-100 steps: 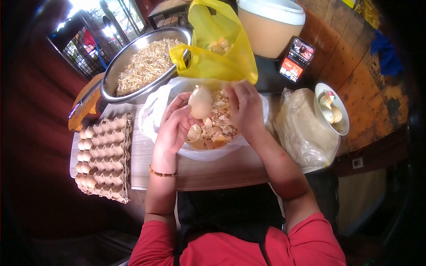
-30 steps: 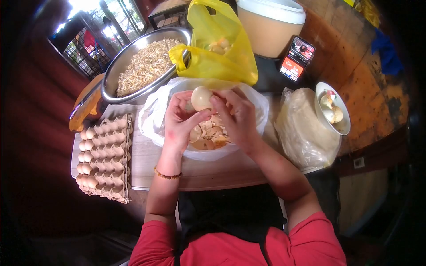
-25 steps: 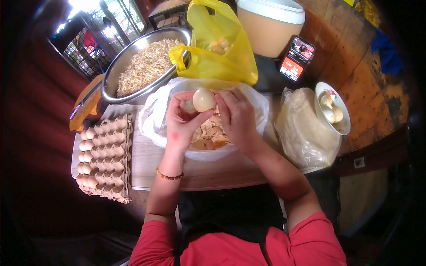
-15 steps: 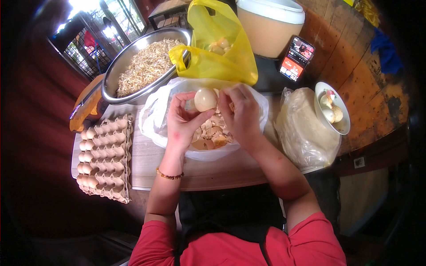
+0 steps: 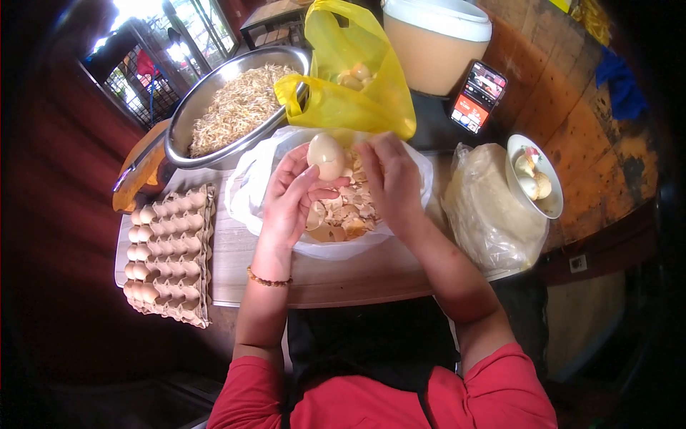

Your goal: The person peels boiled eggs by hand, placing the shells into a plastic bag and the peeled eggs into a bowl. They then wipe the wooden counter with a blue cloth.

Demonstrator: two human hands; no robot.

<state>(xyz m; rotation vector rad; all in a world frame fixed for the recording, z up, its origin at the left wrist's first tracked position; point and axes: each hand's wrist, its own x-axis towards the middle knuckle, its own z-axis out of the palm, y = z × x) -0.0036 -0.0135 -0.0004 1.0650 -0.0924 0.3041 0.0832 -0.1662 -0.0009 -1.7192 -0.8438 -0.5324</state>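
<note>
A pale, smooth egg (image 5: pixel 326 156) rests in the fingers of my left hand (image 5: pixel 287 196), which wears a beaded bracelet. A faint uneven line shows on the egg's side. Just right of it is my right hand (image 5: pixel 391 179), its thumb and fingertips pinched together and slightly apart from the egg; what they hold, if anything, is too small to make out. Both hands are above a white plastic bag (image 5: pixel 250 179), opened wide. Broken eggshells (image 5: pixel 350 207) fill the bag's bottom.
On the left stand an egg carton (image 5: pixel 187 250) with several eggs and a metal basin (image 5: pixel 175 136) of bean sprouts. Behind are a yellow bag (image 5: pixel 386 100) containing eggs, a lidded bucket (image 5: pixel 432 57) and a phone (image 5: pixel 477 96). A bowl (image 5: pixel 556 204) sits by a clear bag (image 5: pixel 486 207).
My right fingers have come away from the egg, a little to the right. The egg has been turned more upright in my left hand, whose fingers have opened out beneath it.
</note>
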